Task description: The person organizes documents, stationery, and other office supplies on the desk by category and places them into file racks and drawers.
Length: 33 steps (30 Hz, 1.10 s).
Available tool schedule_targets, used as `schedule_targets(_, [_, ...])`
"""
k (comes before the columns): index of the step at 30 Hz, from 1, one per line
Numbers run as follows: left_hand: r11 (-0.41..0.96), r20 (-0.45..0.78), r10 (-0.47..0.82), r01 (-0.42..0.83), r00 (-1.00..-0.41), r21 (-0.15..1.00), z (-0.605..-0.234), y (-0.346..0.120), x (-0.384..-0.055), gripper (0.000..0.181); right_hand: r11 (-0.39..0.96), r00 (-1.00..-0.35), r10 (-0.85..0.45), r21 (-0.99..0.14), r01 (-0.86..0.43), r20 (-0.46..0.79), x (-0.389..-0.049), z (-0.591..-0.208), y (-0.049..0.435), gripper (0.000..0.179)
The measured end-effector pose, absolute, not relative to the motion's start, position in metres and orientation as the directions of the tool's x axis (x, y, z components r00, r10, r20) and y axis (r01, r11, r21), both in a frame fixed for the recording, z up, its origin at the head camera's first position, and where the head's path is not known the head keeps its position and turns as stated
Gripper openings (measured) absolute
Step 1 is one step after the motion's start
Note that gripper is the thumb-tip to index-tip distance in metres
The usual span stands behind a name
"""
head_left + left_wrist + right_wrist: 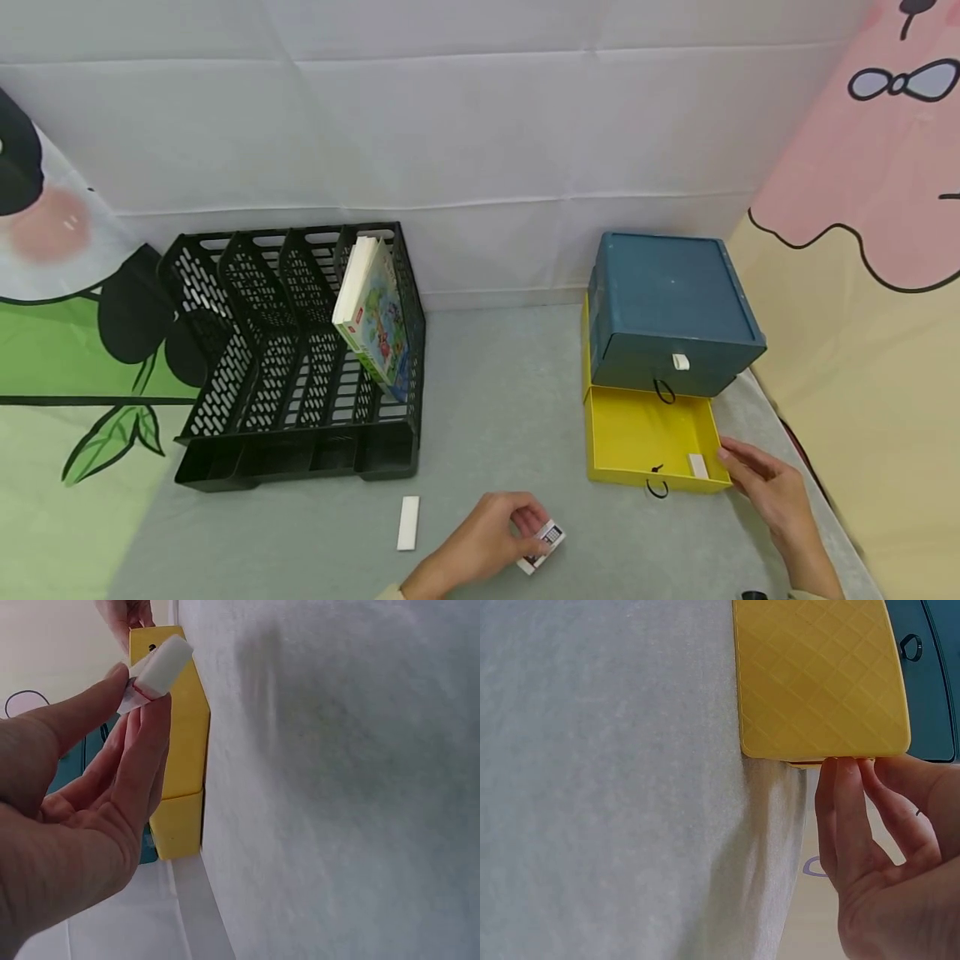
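Observation:
My left hand (498, 533) pinches a small white eraser (553, 536) in a printed sleeve between thumb and fingers. In the left wrist view the eraser's bare white end (166, 666) points away from the palm. My right hand (772, 487) touches the right side of the pulled-out yellow drawer (615, 450), near its front corner. Its fingers (847, 802) are nearly straight against the drawer's side in the right wrist view. Inside the drawer, by the front right corner, lies a small white block (697, 465).
A blue drawer unit (675, 283) stands above the yellow drawer. To the left is a black slotted organizer (300, 350) with books (378, 317) leaning in its right compartment. A white bar (408, 523) lies on the table before it. A small black object (753, 595) shows at the bottom edge.

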State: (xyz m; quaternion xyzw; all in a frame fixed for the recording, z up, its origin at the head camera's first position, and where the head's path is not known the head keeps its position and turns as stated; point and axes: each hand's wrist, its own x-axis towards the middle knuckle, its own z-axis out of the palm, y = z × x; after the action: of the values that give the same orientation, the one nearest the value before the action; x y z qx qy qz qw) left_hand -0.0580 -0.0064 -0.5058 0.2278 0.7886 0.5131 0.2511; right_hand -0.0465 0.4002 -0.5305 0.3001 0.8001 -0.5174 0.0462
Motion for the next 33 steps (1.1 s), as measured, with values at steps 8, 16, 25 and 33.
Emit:
schedule_targets(8, [0.354,-0.127,0.585,0.111,-0.801,0.929,-0.500,0.010,-0.064,0.021,0.271,-0.821,0.424,-0.812,0.517,-0.382,-0.045,-0.531,0.401,0.070])
schedule_targets(16, [0.322,-0.127,0.536,0.063,-0.834,0.945,-0.496,0.025,-0.071,0.023,0.277,-0.820,0.430,-0.809,0.519,-0.379,-0.046,-0.532,0.401,0.069])
schedule_targets(25, [0.308,-0.142,0.517,0.029,-0.844,0.951,-0.489,0.045,-0.083,0.025,0.269,-0.826,0.418,-0.816,0.511,-0.379,-0.044,-0.531,0.402,0.070])
schedule_targets(33, [0.292,-0.155,0.494,-0.004,-0.855,0.956,-0.481,0.068,-0.092,0.026,0.273,-0.824,0.412,-0.809,0.520,-0.390,-0.046,-0.531,0.402,0.070])
